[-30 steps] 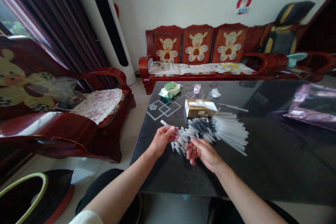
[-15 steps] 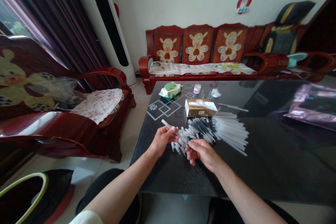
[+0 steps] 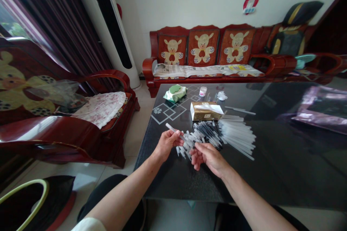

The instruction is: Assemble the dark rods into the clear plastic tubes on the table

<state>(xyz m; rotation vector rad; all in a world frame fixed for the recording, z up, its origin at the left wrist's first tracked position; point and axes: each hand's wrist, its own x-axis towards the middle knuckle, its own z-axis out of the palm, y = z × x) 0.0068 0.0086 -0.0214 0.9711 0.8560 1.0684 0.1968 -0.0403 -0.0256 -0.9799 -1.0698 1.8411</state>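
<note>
Over the near part of the black table, my left hand [image 3: 170,142] pinches a slim white plastic tube [image 3: 170,127], like a pen barrel, tilted with its far end up to the left. Just to the right, my right hand [image 3: 206,157] is closed, thumb against forefinger, on a small dark piece in line with the tube; its kind is too small to make out. Beyond both hands lie a heap of short white plastic pieces [image 3: 187,148], a bundle of thin black-and-white sticks like pen refills [image 3: 208,131], and a fanned pile of long translucent white tubes [image 3: 238,135].
A gold tissue box [image 3: 205,116] stands behind the piles. Farther back are a green wipes pack [image 3: 175,94], a small white cup [image 3: 203,91] and crumpled tissue [image 3: 222,96]. Several loose tubes [image 3: 240,110] lie apart. Purple shiny packaging [image 3: 320,115] sits at the right.
The view has shifted slightly. Both hands keep nearly the same pose and grip; the right hand's lower fingers have moved a little.
</note>
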